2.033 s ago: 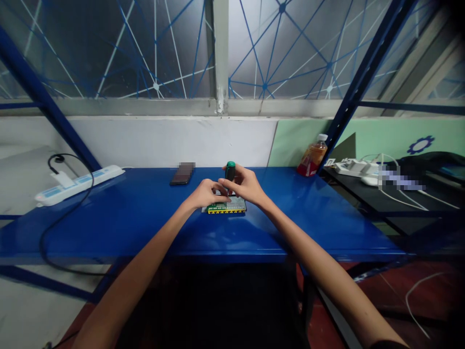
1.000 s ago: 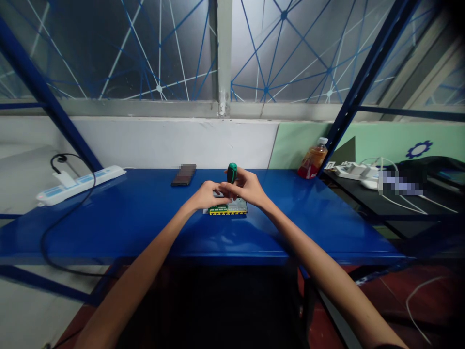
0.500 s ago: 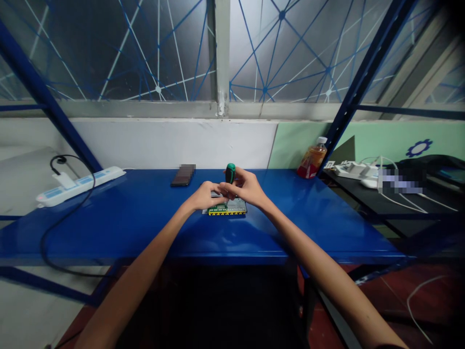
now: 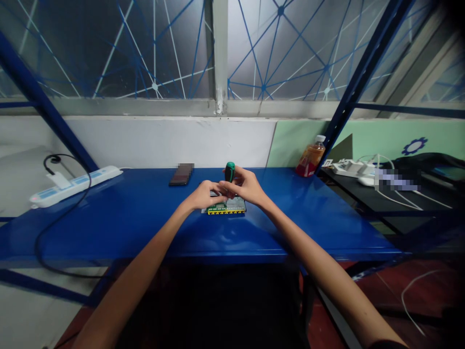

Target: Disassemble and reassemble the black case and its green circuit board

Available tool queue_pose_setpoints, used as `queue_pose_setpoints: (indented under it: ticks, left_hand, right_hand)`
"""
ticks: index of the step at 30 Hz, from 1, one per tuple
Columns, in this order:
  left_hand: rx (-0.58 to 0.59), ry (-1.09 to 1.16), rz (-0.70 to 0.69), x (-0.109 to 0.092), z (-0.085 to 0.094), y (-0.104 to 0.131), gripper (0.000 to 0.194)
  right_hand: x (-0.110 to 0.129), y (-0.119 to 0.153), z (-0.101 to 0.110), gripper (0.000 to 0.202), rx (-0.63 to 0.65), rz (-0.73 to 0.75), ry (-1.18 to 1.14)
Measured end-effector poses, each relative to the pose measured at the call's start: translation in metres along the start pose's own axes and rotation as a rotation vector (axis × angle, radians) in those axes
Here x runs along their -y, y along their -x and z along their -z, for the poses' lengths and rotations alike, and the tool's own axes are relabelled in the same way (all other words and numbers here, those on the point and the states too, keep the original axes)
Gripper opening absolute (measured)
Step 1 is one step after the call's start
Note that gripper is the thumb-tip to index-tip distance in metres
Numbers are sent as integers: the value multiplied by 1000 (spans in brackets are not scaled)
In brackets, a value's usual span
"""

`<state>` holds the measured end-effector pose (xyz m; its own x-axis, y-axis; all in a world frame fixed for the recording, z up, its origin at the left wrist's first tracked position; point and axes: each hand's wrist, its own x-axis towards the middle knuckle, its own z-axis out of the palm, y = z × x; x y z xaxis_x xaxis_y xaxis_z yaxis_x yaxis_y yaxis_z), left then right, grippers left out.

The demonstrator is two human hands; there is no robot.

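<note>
A green and black screwdriver [image 4: 230, 172] stands nearly upright, its handle in the closed fingers of my right hand [image 4: 247, 186]. Below it lies a green circuit board [image 4: 227, 208] with a yellow strip along its near edge and a greyish part on its right side. My left hand [image 4: 203, 195] reaches over the board's left side, thumb and fingers brought together beside the screwdriver's lower end. What those fingertips pinch is too small and covered to make out. The screwdriver's tip is also hard to see among the fingers.
A dark phone [image 4: 181, 174] lies on the blue table [image 4: 145, 228] behind my left hand. The white power strip [image 4: 78, 186] with a black cable is at the left. A drink bottle [image 4: 310, 156] stands at the back right, near chargers and cables on a black side table [image 4: 363, 194].
The whole view has shifted slightly. Both hands stay at the circuit board, and the screwdriver remains upright in my right hand.
</note>
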<state>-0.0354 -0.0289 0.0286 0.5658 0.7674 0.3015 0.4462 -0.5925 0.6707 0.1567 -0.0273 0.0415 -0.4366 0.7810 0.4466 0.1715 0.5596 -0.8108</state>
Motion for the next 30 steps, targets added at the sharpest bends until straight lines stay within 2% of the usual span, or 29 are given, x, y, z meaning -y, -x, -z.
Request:
queue_pose_setpoints:
  ticks: [23,30]
  left_hand:
    - [4,2,-12,2,0,0,18]
    - [-20,39,40,-3,0,1,23]
  right_hand:
    - [2,1,0,41,-13,11,19]
    - [0,0,1,41,-23,45,51]
